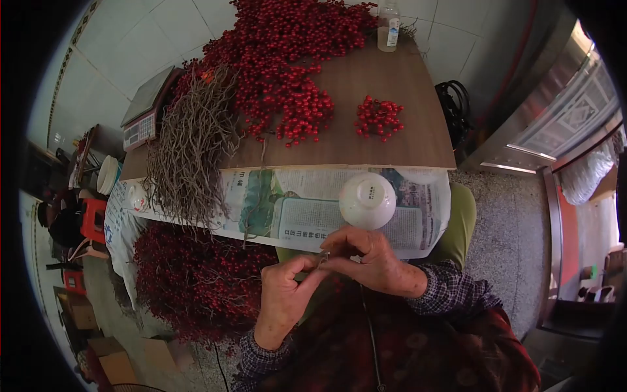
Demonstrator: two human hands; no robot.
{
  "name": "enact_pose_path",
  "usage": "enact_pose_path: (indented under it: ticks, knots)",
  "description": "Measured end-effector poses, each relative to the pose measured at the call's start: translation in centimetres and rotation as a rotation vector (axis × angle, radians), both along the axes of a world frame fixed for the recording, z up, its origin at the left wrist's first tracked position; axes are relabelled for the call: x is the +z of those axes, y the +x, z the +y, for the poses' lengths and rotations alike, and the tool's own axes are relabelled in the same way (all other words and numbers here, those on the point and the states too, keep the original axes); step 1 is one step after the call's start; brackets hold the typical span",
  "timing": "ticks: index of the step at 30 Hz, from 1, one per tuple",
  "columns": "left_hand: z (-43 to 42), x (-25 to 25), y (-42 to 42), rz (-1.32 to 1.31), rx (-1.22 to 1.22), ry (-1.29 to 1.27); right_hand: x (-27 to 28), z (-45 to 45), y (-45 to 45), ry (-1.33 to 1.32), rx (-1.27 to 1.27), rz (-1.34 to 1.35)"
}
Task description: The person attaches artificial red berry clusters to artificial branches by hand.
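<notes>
My left hand [287,297] and my right hand [373,261] meet in front of my body, below the table's near edge. Thumbs and fingers of both are pinched around something small and greyish, too small to name. Just beyond my right hand, an upside-down white bowl [367,201] rests on printed newspaper [313,219]. A small cluster of red berries [379,118] lies on the brown board [346,153]. Farther back on it is a large heap of red berry sprigs [281,72]. Bare twigs [192,144] hang over the board's front edge at left.
A digital scale [145,114] stands at the left, and a clear bottle [388,29] at the back right. More red berry branches [196,284] are piled below the table at left. Cardboard boxes [112,359] and a red stool [93,221] are farther left.
</notes>
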State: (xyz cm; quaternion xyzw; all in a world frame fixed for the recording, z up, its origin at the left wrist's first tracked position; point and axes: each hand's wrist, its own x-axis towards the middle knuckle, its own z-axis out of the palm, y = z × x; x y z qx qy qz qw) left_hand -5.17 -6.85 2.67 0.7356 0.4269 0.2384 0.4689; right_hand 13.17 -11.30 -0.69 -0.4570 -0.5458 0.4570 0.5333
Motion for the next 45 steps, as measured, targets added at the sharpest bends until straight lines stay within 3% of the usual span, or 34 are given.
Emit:
enact_pose_path:
  ticks: [2, 4, 7, 16, 20, 22, 24, 30, 34, 36, 39, 43, 45]
  knots:
    - [0.1, -0.3, -0.1, -0.037, -0.019, 0.018, -0.1, 0.1, -0.3, 0.009, -0.004, -0.034]
    - [0.3, -0.7, -0.6, -0.092, 0.024, -0.162, -0.2, 0.2, -0.3, 0.017, -0.025, -0.076]
    - [0.7, -0.3, -0.5, -0.139, -0.020, -0.225, -0.3, 0.3, 0.1, 0.022, -0.027, -0.077]
    - [0.8, -0.5, 1.1, -0.053, -0.070, -0.082, 0.8, -0.1, 3.1, 0.130, -0.013, -0.171]
    - [0.6, -0.3, 1.0, -0.043, -0.047, -0.046, 2.6, 2.6, 7.3, 0.128, -0.261, -0.366]
    - [0.5, -0.5, 0.7, -0.049, -0.050, -0.084, 1.3, 6.1, 10.5, 0.406, -0.496, -0.573]
    - [0.3, -0.5, 0.6, -0.061, -0.046, -0.096, 1.1, 9.0, 13.2, 0.452, -0.628, -0.902]
    - [0.0, -0.7, 0.2, -0.092, -0.034, -0.110, -0.3, 13.8, 16.2, 0.402, -0.651, -1.387]
    - [0.4, -0.6, -0.2, -0.068, -0.030, -0.087, 0.1, 14.6, 17.0, 0.478, -0.635, -1.282]
    - [0.5, -0.9, -0.4, -0.067, -0.028, -0.108, 1.2, 15.2, 18.0, 0.363, -0.745, -0.917]
    - [0.4, -0.7, -0.1, -0.087, -0.045, -0.107, 0.5, 15.1, 17.0, 0.442, -0.623, -1.149]
    - [0.2, -0.8, -0.3, -0.136, -0.026, -0.123, 0.8, 14.1, 16.1, 0.437, -0.641, -1.094]
    - [0.3, -0.9, -0.6, -0.116, -0.025, -0.114, 0.5, 13.4, 15.6, 0.308, -0.640, -1.272]
